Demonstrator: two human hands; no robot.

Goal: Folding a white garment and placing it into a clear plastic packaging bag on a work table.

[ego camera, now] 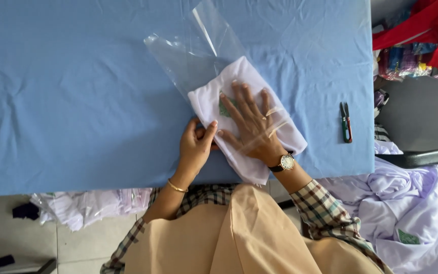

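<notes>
A folded white garment (239,76) with a small green label lies on the blue cloth-covered table (77,101), its far end inside a clear plastic bag (193,50). My right hand (249,124), wristwatch on the wrist, lies flat with fingers spread on top of the garment, under the bag's upper film. My left hand (196,144), with a thin gold bangle, pinches the bag's open edge at the garment's near left corner.
Small green-and-red thread snips (346,123) lie on the table to the right. A heap of white garments (406,203) sits off the table's right edge, red fabric (427,25) beyond it. More bagged white garments (87,205) lie on the floor at the left.
</notes>
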